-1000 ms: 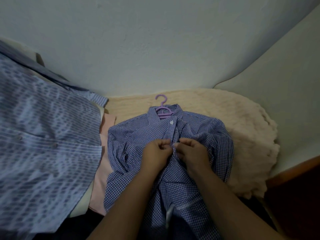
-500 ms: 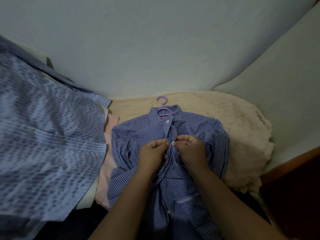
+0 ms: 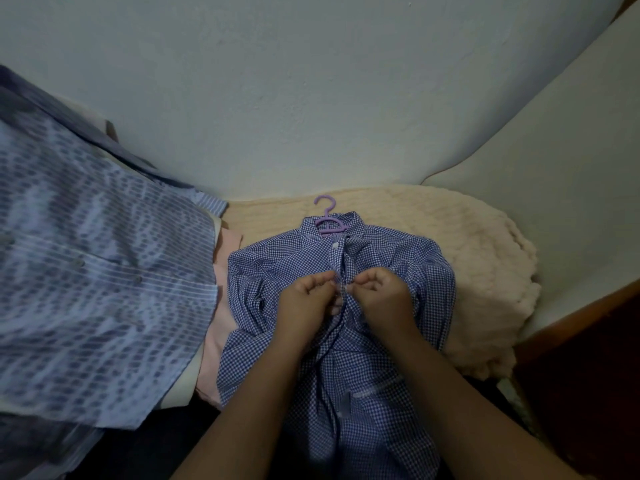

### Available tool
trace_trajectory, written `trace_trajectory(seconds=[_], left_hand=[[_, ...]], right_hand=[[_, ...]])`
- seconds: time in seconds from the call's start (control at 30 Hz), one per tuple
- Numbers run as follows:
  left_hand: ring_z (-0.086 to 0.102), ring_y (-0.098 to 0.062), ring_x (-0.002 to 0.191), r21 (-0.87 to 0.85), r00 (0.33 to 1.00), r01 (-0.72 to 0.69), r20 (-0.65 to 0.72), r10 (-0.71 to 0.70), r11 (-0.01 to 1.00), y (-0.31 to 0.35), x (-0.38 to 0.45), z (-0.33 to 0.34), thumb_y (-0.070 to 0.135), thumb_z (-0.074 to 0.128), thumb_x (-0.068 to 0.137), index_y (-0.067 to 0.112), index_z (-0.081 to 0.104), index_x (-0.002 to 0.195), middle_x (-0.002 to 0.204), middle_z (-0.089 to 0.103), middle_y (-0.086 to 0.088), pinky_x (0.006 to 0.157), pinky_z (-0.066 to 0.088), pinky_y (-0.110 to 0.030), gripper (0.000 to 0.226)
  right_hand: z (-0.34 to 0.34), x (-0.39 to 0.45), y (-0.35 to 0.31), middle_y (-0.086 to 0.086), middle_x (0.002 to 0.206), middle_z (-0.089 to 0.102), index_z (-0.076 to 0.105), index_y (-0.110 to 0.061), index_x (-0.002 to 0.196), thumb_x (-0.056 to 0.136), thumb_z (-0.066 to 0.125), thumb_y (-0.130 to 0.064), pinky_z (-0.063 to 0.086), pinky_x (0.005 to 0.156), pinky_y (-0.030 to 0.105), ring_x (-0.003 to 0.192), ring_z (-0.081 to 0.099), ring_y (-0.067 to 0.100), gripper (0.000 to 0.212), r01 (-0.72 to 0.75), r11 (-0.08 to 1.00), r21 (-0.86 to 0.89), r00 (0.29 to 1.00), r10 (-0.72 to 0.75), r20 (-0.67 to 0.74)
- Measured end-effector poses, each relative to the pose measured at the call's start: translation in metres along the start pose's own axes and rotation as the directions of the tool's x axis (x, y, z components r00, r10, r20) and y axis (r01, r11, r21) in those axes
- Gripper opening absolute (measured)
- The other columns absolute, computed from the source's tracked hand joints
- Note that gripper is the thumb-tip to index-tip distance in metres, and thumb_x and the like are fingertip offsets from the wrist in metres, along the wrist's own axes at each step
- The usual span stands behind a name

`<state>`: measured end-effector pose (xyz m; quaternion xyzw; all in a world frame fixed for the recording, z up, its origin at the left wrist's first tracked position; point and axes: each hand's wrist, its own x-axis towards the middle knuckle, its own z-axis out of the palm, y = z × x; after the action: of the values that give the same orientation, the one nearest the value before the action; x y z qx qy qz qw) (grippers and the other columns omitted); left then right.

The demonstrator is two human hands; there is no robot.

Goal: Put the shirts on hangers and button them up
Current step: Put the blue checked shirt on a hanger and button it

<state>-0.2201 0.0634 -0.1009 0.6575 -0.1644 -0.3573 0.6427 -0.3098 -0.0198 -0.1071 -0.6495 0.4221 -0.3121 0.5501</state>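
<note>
A blue-and-white checked shirt (image 3: 277, 268) lies face up on a cream blanket, with a purple plastic hanger (image 3: 327, 220) in its collar. The top button near the collar looks fastened. My left hand (image 3: 306, 299) pinches the left edge of the front placket just below that. My right hand (image 3: 381, 294) pinches the right edge at the same height. Both hands have curled fingers and nearly meet over a small white button, which they partly hide. The lower front of the shirt hangs open between my forearms.
A striped light-blue shirt (image 3: 90, 289) fills the left side, lying over a pink garment (image 3: 221, 327). The fluffy cream blanket (image 3: 485, 271) spreads to the right. A pale wall stands behind, and a dark wooden edge (image 3: 581, 327) runs at the right.
Both hands have stayed on the placket, shifting slightly as they work the fabric edges together. The view has tilted a little, so the shirt sits marginally higher in frame.
</note>
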Motion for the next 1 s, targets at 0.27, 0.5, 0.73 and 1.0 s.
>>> trace_trajectory(seconds=[0.27,0.5,0.73,1.0], left_hand=[[0.065,-0.015,0.067,0.198,0.990,-0.119,-0.049,0.131,0.973,-0.009,0.003,0.000,0.004,0.072,0.081,0.019,0.063,0.105,0.078,0.073,-0.001,0.061,0.052,-0.030,0.029],[0.070,-0.011,0.076,0.288,0.985,-0.152,-0.035,0.169,0.945,-0.012,0.004,0.001,0.011,0.071,0.083,0.022,0.062,0.105,0.079,0.074,0.005,0.071,0.057,-0.028,0.027],[0.066,-0.015,0.065,-0.131,0.993,0.119,-0.012,-0.121,0.984,-0.006,0.009,0.000,-0.003,0.065,0.084,0.006,0.057,0.106,0.072,0.070,-0.005,0.069,0.056,-0.029,0.025],[0.065,-0.009,0.069,0.360,0.999,-0.049,0.010,0.049,0.932,-0.011,-0.009,-0.024,0.016,0.076,0.080,0.018,0.058,0.109,0.078,0.070,-0.002,0.066,0.051,-0.019,0.034]], right_hand=[[-0.007,-0.002,0.000,-0.010,0.086,0.065,0.069,-0.007,0.111,0.089,0.053,0.002,0.038,0.060,0.001,0.060,0.055,-0.015,0.029,0.260,0.942,-0.210,0.950,-0.211,0.230],[-0.004,0.006,0.005,0.015,0.097,0.072,0.070,-0.004,0.108,0.088,0.062,-0.006,0.053,0.076,0.022,0.074,0.062,0.009,0.022,0.136,0.978,-0.156,0.986,-0.118,0.119],[-0.003,0.009,0.009,0.004,0.096,0.071,0.070,-0.008,0.107,0.087,0.062,-0.004,0.050,0.073,0.013,0.081,0.064,0.006,0.021,0.116,0.982,-0.146,0.986,-0.095,0.138],[-0.023,0.009,0.011,0.004,0.091,0.066,0.045,-0.022,0.132,0.095,0.048,-0.013,0.052,0.075,0.038,0.084,0.063,0.025,0.038,0.026,0.912,-0.410,0.942,0.115,0.316]])
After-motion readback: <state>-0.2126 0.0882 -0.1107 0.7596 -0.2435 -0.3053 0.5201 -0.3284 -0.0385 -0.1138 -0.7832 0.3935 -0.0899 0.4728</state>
